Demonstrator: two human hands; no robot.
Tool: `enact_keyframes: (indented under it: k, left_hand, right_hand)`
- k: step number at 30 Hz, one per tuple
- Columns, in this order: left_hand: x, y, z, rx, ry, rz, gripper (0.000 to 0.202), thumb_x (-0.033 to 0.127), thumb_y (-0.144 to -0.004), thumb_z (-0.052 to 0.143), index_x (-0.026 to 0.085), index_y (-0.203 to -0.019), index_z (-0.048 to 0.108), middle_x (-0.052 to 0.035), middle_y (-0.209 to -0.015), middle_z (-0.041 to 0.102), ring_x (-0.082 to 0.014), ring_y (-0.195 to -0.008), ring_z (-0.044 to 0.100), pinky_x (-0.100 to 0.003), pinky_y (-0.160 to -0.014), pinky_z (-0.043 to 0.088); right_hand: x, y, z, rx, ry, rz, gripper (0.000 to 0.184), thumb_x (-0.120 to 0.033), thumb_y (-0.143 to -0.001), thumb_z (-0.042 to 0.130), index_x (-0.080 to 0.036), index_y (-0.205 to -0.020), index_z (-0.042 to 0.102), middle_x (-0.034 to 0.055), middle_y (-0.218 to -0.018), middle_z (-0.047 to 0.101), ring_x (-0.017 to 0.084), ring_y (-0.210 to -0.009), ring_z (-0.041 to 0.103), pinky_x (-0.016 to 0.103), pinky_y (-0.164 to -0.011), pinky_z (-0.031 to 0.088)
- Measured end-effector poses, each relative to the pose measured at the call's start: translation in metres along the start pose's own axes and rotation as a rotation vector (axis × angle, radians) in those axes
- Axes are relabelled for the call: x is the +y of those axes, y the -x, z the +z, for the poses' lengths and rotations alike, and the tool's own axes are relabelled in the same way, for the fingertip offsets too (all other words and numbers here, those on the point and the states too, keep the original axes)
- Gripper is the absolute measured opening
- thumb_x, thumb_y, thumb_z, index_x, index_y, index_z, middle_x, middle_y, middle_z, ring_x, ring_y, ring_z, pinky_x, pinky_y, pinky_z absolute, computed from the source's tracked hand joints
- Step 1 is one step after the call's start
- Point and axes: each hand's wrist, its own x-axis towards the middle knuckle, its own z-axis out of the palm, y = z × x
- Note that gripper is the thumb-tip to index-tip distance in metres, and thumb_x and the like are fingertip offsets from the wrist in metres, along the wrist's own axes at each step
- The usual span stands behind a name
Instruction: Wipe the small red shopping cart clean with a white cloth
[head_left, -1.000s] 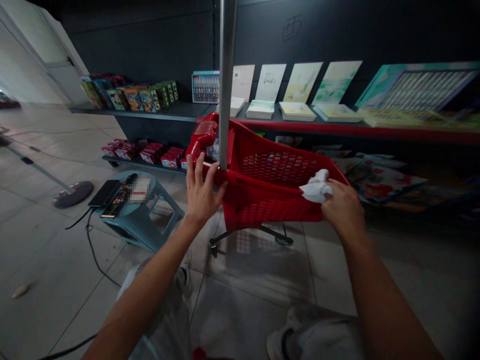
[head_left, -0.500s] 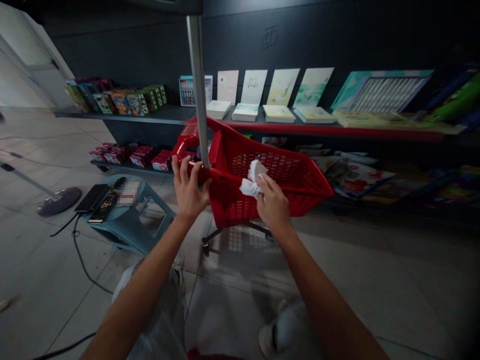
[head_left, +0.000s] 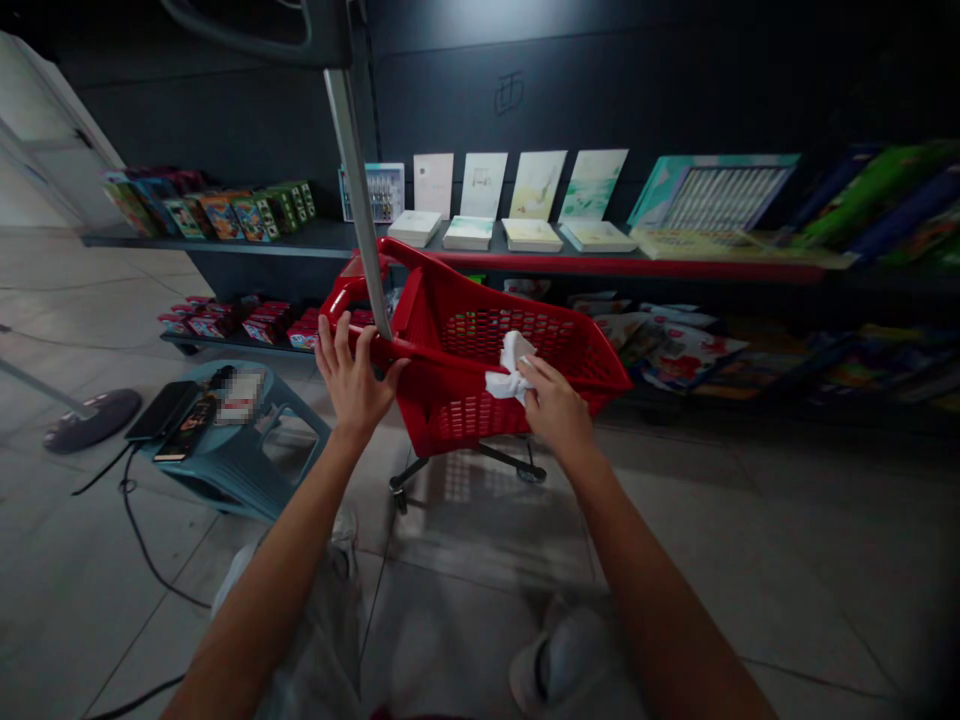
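A red plastic shopping cart [head_left: 525, 345] stands on the tiled floor in front of me, with a grey metal pole [head_left: 360, 200] rising from its near left corner. My left hand [head_left: 351, 380] rests flat against the cart's left rim, fingers stretched up beside the pole. My right hand [head_left: 553, 408] is closed on a crumpled white cloth [head_left: 508, 368] and presses it on the cart's near rim, about midway along.
A teal plastic stool [head_left: 240, 440] at the left carries a phone and small items, with a cable on the floor beside it. Dark shelves [head_left: 300, 238] behind the cart hold coloured boxes, books and picture sets. A round stand base [head_left: 90, 418] lies far left.
My right hand has slid the cloth leftward along the cart's rim from its right end to the middle. The view has shifted; my left hand has stayed on the rim.
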Motion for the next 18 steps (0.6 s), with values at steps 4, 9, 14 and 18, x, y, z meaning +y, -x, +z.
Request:
enact_keyframes:
  k: [4, 9, 14, 18]
  left_hand:
    - [-0.005, -0.004, 0.002, -0.007, 0.037, -0.003, 0.067, 0.061, -0.083, 0.073, 0.022, -0.135, 0.06, -0.0144, -0.167, 0.033, -0.0366, -0.161, 0.005, -0.057, -0.129, 0.012]
    - [-0.009, -0.004, 0.001, -0.012, 0.113, 0.025, 0.067, 0.059, -0.083, 0.073, 0.022, -0.137, 0.058, -0.0138, -0.167, 0.032, -0.0354, -0.161, 0.003, -0.057, -0.129, 0.014]
    - [-0.008, -0.004, -0.002, -0.026, 0.124, 0.012, 0.067, 0.06, -0.083, 0.073, 0.022, -0.137, 0.059, -0.0144, -0.167, 0.034, -0.0367, -0.161, 0.005, -0.059, -0.129, 0.016]
    - [-0.006, -0.005, -0.002, -0.03, 0.138, -0.002, 0.068, 0.06, -0.083, 0.073, 0.022, -0.137, 0.059, -0.014, -0.167, 0.033, -0.0362, -0.161, 0.004, -0.058, -0.128, 0.02]
  right_hand:
    - [0.075, 0.008, -0.024, 0.01, 0.088, 0.191, 0.051, -0.015, -0.089, 0.05, -0.024, -0.136, 0.069, 0.0067, -0.151, 0.058, 0.026, -0.134, 0.059, 0.043, -0.115, 0.046]
    - [0.137, 0.021, -0.055, 0.011, 0.092, 0.268, 0.046, -0.017, -0.083, 0.056, -0.018, -0.126, 0.074, 0.0144, -0.138, 0.066, 0.029, -0.124, 0.064, 0.041, -0.11, 0.048]
    - [0.145, 0.025, -0.062, 0.071, 0.173, 0.405, 0.026, -0.022, -0.082, 0.065, -0.013, -0.104, 0.076, 0.0233, -0.108, 0.073, 0.033, -0.102, 0.068, 0.043, -0.093, 0.05]
    - [0.147, 0.026, -0.049, 0.143, 0.078, 0.577, 0.026, -0.027, -0.071, 0.073, -0.015, -0.094, 0.07, 0.0177, -0.093, 0.073, 0.03, -0.09, 0.068, 0.044, -0.089, 0.053]
